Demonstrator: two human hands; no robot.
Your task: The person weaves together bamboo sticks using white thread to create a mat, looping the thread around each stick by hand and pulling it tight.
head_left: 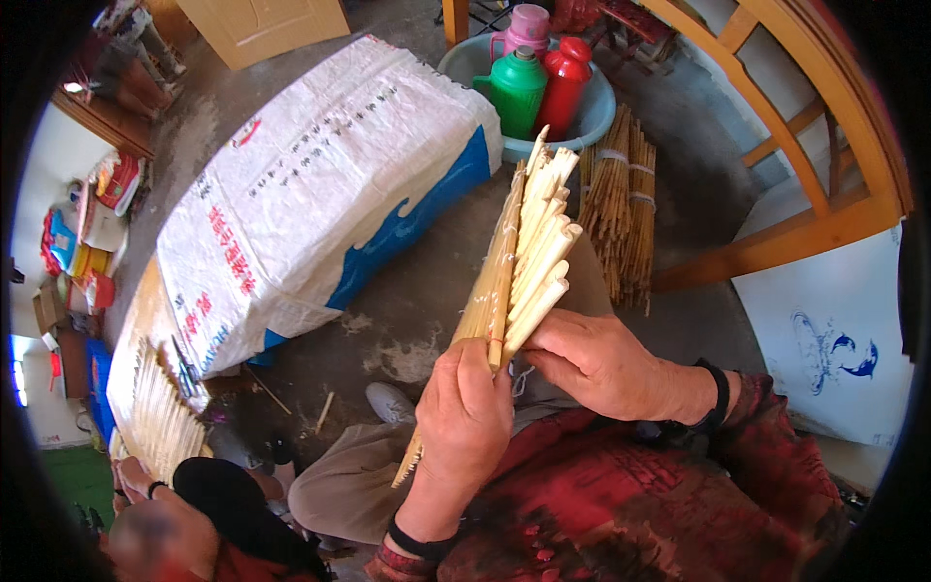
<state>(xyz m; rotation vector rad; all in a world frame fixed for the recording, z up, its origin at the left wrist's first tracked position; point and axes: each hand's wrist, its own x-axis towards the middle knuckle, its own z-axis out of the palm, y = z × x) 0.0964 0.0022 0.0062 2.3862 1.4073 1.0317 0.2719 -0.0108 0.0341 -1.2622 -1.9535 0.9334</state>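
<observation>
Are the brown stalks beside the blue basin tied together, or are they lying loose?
Tied: pale bands wrap around the brown stalks, keeping them closely gathered side by side.

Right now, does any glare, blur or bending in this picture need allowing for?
In the head view, the wooden frame bows near the dark rim, a bright patch glares at far left, a smudge blurs lower left; left hand, right hand and pale stalks look fairly sharp.
</observation>
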